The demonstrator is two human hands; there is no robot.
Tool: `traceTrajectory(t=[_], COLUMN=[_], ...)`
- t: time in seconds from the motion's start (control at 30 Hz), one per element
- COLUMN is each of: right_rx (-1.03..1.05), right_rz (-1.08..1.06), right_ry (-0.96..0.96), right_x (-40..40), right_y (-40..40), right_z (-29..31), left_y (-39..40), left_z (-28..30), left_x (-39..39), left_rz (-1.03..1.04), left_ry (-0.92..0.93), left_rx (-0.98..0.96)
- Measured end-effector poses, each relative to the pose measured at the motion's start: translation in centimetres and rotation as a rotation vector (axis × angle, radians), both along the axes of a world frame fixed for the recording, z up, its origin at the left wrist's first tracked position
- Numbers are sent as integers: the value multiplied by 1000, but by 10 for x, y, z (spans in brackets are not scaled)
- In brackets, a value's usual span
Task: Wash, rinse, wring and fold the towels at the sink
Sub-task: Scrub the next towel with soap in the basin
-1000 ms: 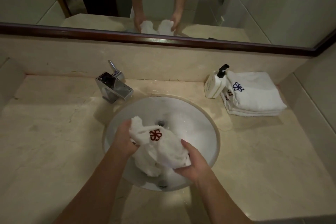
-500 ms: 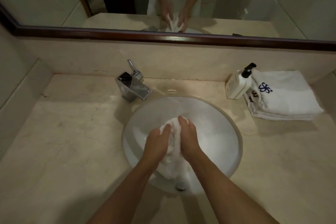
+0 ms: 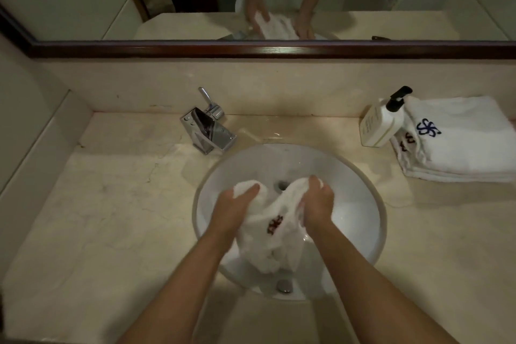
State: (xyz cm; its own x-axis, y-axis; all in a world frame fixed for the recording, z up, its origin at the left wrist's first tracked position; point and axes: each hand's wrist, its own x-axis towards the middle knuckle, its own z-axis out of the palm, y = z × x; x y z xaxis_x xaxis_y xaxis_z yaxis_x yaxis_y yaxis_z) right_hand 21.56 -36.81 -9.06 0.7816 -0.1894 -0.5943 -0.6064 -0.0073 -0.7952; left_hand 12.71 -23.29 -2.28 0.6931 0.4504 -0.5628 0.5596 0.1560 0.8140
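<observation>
Towel [image 3: 275, 234], white with a dark red embroidered emblem [image 3: 275, 224] showing between the two wrists, hangs bunched inside the round white sink basin [image 3: 360, 204], its lower folds drooping toward the near wall of the bowl; the left hand [image 3: 233, 205] grasps one upper end of the cloth, fingers curled over a wad of it, and the right hand [image 3: 318, 202] grasps the other upper end, fingers wrapped round the fabric, so the towel sags between them; the two hands are apart, with the drain hole [image 3: 282, 184] visible between them at the far side; a chrome fitting [image 3: 284, 285] sits on the near wall of the bowl just below the towel; the square chrome faucet [image 3: 208, 131] stands on the beige marble counter [image 3: 97, 204] at the basin's far left edge, its lever tilted up; at far right a white pump bottle [image 3: 378, 126] with a black pump head leans just beside a stack of folded white towels [image 3: 463, 153], the top one bearing a dark blue emblem, red marks showing on the edges below; above the backsplash a dark wood-framed mirror [image 3: 251, 49] reflects both forearms and the towel.
</observation>
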Motion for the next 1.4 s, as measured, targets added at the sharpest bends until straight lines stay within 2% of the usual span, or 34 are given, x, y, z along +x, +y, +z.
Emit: traceTrajectory(t=[0.1,0.17,0.23,0.3,0.37,0.4,0.43,0.5,0.53,0.6,0.67,0.73,0.8,0.9,1.0,1.1,1.17,1.23,1.3,1.4], right_rx=[343,636,818,940,893,832,894,887,884,874,840,759,665,465,333,299,188,36,-63,31], right_rz=[-119,-306,-360,-357,-364,-285,-243,-175,-147,-139,-196,-186,-90,-8,41,228,381,419,271,92], right_ry=[189,280,272,372,387,329,361,384,400,476,565,656,707,610,379,113,9,-131,-226,-115], right_x=[3,-5,-24,-32,-39,-45,-46,-44,-44,-48,-55,-66,-78,-83,-79,-74,-78,-81,-78,-78], right_y=[-47,-72,-86,-95,-101,-107,-113,-118,-121,-118,-110,-96,-84,-71,-52,-24,3,32,50,60], right_z=[4,5,6,2,-5,-5,-4,1,-4,-10,-13,-5,-2,-4,4,20,28,31,30,16], left_y=[29,37,36,33,29,30,32,39,42,46,48,46,50,58,58,49,38,20,1,0], left_z=[-21,-34,-47,-58,-61,-61,-64,-65,-65,-61,-53,-51,-56,-65,-69,-75,-67,-56,-47,-46], left_x=[-14,-20,-20,-17,-15,-15,-16,-18,-19,-21,-22,-23,-28,-32,-23,-7,0,0,-10,-18], left_rz=[87,-16,-51,-69,-138,-134,-118,-69,-11,190,315,354,333,289,235,155,45,-129,-288,-286], left_ry=[119,217,293,335,298,251,210,248,291,347,357,348,277,285,273,170,86,33,-28,-23], left_rx=[-95,-40,109,335,538,577,574,429,267,-256,-649,-783,-869,-940,-799,-265,-30,58,52,-7])
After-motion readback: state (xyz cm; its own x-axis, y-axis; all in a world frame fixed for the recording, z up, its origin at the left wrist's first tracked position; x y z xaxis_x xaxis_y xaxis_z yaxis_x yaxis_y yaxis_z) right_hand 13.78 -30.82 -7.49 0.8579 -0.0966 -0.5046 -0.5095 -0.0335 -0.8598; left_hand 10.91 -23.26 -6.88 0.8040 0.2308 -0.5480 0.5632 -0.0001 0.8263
